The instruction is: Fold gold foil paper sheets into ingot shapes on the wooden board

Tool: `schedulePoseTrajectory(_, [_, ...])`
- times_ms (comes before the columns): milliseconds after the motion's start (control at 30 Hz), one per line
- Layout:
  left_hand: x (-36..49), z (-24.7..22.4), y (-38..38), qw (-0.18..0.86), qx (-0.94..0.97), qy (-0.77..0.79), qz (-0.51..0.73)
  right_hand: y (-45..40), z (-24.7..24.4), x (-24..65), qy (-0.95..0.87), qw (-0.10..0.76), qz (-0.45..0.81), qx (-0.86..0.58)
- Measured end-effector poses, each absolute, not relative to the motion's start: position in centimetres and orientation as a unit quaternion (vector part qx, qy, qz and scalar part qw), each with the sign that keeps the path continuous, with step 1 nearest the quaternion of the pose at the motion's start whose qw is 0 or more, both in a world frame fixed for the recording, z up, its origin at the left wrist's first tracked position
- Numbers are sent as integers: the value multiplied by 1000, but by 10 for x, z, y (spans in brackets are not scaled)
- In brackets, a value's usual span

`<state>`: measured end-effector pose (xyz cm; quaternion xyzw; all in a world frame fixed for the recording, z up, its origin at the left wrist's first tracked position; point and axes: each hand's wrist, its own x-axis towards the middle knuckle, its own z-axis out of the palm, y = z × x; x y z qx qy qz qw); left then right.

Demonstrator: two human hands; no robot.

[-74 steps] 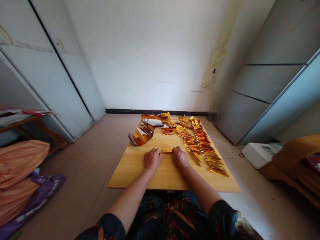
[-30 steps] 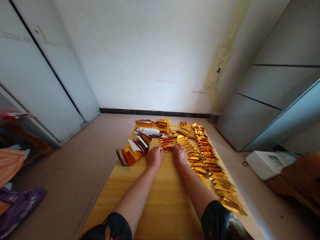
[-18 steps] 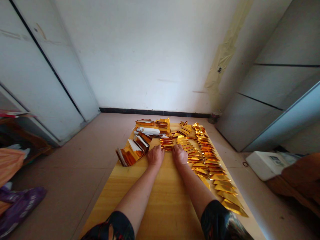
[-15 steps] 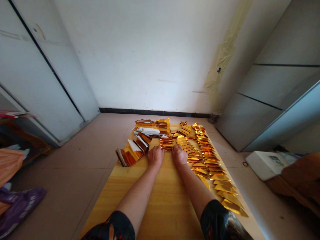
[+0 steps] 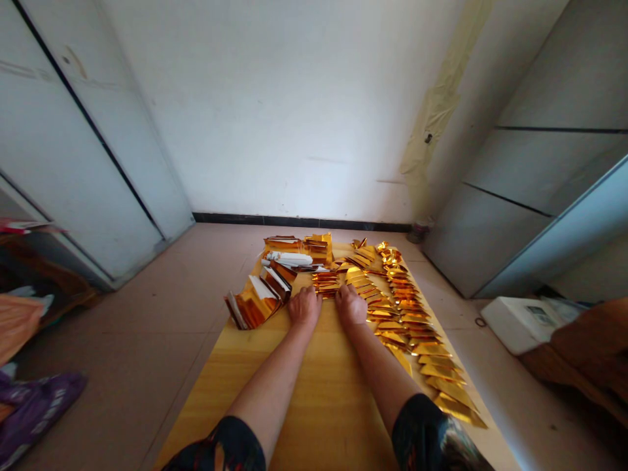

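My left hand and my right hand rest on the wooden table, fingers curled in. Between them lies a small stack of pleated gold foil paper, and my fingers close on its near left and right ends. My fingertips are partly hidden. Right of my right hand, folded gold foil pieces overlap in long rows. Left of my left hand stands a bundle of gold foil sheets with white undersides, bent into a curve.
At the table's far end lie more gold foil sheets and a white wrapped roll. A white box is on the right, a purple bag on the floor at left. Grey cabinets flank the wall.
My hands stay at the two ends of the pleated foil paper, almost unmoved. The whole view shifts very slightly.
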<state>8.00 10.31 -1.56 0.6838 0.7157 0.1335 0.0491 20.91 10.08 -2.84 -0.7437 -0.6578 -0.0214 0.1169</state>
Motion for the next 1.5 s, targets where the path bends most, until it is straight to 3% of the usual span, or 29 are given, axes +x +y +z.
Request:
schedulePoseTrajectory(500, [81, -13, 97, 53, 677, 717, 155, 100, -25, 208, -653, 101, -12, -751])
schedulePoseTrajectory(833, [61, -7, 56, 32, 734, 652, 188, 87, -25, 210, -632, 165, 16, -757])
schedulePoseTrajectory(1167, [-33, 28, 25, -81, 697, 705, 105, 29, -22, 192, -716, 139, 12, -684])
schedulePoseTrajectory(1500, [-49, -2, 42, -110, 711, 694, 33, 5, -24, 187, -755, 121, 3, -645])
